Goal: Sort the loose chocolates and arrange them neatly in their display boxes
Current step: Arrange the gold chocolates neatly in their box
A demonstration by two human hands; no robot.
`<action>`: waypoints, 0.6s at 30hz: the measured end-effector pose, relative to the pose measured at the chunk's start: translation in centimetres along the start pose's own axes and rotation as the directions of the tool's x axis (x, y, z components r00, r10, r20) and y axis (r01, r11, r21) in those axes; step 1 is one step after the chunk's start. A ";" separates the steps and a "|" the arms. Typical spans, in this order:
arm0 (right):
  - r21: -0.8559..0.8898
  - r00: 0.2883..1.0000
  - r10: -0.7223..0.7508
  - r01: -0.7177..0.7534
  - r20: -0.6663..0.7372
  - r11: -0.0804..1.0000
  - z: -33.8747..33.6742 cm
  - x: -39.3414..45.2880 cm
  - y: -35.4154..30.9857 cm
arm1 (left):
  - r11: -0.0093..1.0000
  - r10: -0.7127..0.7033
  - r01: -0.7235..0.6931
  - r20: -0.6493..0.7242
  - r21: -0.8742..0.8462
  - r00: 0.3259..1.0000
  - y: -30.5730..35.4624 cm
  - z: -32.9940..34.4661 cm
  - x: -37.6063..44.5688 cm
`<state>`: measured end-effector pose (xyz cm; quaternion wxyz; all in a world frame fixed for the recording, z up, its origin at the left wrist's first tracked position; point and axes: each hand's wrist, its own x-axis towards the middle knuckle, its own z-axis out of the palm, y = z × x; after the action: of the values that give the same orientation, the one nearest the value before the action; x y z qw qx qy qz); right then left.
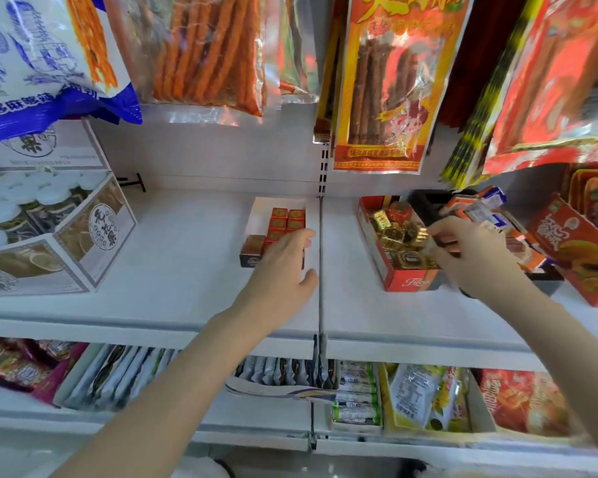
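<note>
On the white shelf a white display box (261,215) holds neat rows of small red chocolates (287,219). My left hand (283,267) hovers over its near end with fingers relaxed and holds nothing that I can see. To the right a red display box (408,281) is filled with jumbled gold-wrapped chocolates (399,232) and a few red ones. My right hand (470,257) reaches into this box and pinches a gold chocolate (423,232) at its fingertips.
A large carton of white-lidded jars (49,229) stands at the shelf's left. Orange and red snack boxes (577,250) crowd the right. Snack bags (387,81) hang low above the shelf. A vertical divider (321,263) separates the two boxes. Packets fill the lower shelf (359,391).
</note>
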<state>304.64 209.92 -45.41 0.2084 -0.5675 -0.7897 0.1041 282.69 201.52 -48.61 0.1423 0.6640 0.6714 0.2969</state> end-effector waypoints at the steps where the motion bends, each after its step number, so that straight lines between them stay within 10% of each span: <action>1: -0.016 1.000 0.000 0.000 0.002 1.000 0.3 -0.2 0.8 | 0.999 -0.001 0.003 0.041 -0.039 0.999 0.7 0.8 0.4; 9: 0.392 0.976 0.170 -0.212 0.139 0.895 1.7 -0.8 1.2 | 0.954 -0.006 0.098 0.310 -0.282 0.951 4.1 4.3 2.2; 18: 0.413 0.927 -0.127 -0.033 0.353 0.910 1.1 -4.0 0.9 | 0.980 0.048 0.030 0.374 -0.198 0.926 2.3 0.4 -2.0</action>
<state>305.96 206.54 -47.60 0.1721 -0.4609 -0.7887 0.3686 284.91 199.54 -47.96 0.3334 0.6940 0.5950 0.2305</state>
